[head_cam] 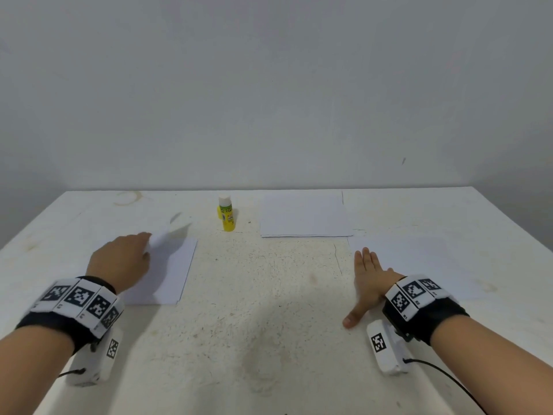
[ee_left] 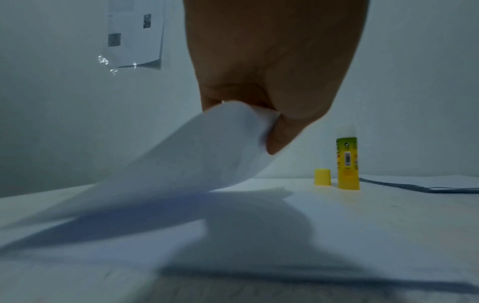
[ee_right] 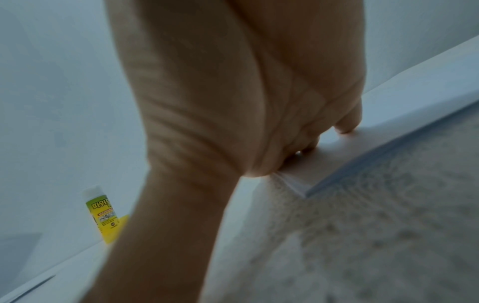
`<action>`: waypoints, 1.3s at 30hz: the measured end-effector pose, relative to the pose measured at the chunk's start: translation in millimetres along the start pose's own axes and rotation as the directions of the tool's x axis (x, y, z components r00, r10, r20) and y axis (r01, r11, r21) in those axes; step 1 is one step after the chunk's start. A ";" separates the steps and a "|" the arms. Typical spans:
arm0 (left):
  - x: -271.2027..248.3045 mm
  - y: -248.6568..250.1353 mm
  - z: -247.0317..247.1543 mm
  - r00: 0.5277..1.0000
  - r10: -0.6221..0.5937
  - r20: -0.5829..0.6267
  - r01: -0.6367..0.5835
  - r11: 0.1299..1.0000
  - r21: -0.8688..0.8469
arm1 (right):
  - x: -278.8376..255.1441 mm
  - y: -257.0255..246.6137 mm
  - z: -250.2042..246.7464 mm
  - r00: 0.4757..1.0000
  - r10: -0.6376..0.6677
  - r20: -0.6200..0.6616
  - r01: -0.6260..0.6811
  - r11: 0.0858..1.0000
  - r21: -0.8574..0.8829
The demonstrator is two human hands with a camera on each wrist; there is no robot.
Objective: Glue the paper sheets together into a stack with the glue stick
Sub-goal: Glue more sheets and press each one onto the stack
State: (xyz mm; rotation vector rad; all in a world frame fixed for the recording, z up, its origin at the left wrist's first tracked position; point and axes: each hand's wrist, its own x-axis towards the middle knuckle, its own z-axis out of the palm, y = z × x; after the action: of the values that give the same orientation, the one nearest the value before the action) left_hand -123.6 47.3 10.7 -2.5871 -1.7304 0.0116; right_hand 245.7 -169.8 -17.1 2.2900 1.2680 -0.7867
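1. Left hand [head_cam: 119, 259], in the head view, is pinching the top sheet [head_cam: 167, 232] of the left pile [head_cam: 170, 274] and peeling a corner up and away from the pile beneath it. Right hand [head_cam: 369, 280] is lying flat with fingers straight, pressing on the edge of the right pile [head_cam: 419, 265], thumb spread out on the table [head_cam: 254, 295]. Between and beyond both hands, the uncapped glue stick [head_cam: 226, 215] is standing upright, with a third pile [head_cam: 303, 215] just to its right.

2. From the left wrist view, the thumb and fingers [ee_left: 282, 133] are gripping the curled sheet, which is blocking the area left of the hand. Right of the hand, the glue stick is standing beside its yellow cap [ee_left: 322, 177]. A printed page [ee_left: 134, 32] is hanging on the wall.

3. From the right wrist view, the fingertips [ee_right: 344, 127] are resting on the pile, and the thumb is partly hiding the glue stick to its left.
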 end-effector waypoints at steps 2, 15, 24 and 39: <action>-3.5 12.8 -11.6 0.997 -0.024 -0.069 0.027 0.998 0.050 | -0.1 0.2 0.1 1.000 -0.002 0.001 0.002 1.000 0.001; -62.7 206.8 -20.3 0.878 0.436 0.200 -0.425 0.900 -0.098 | -1.3 0.5 0.6 0.999 -0.009 -0.036 0.010 1.000 0.014; -43.6 203.3 6.0 0.706 0.588 0.395 -0.602 0.792 -0.102 | 4.1 13.0 -24.0 0.991 -0.078 -0.108 0.088 0.991 0.097; -23.3 162.2 17.5 0.609 0.648 0.457 -0.624 0.747 -0.229 | 9.2 -25.9 -85.1 0.769 -0.107 -0.630 0.464 0.771 0.436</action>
State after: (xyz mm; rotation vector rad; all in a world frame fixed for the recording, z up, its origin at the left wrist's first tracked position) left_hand 16.9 -35.7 -11.7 -3.2904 -0.7254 0.7503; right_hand 251.1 -100.8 39.5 3.0157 1.9253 -0.6522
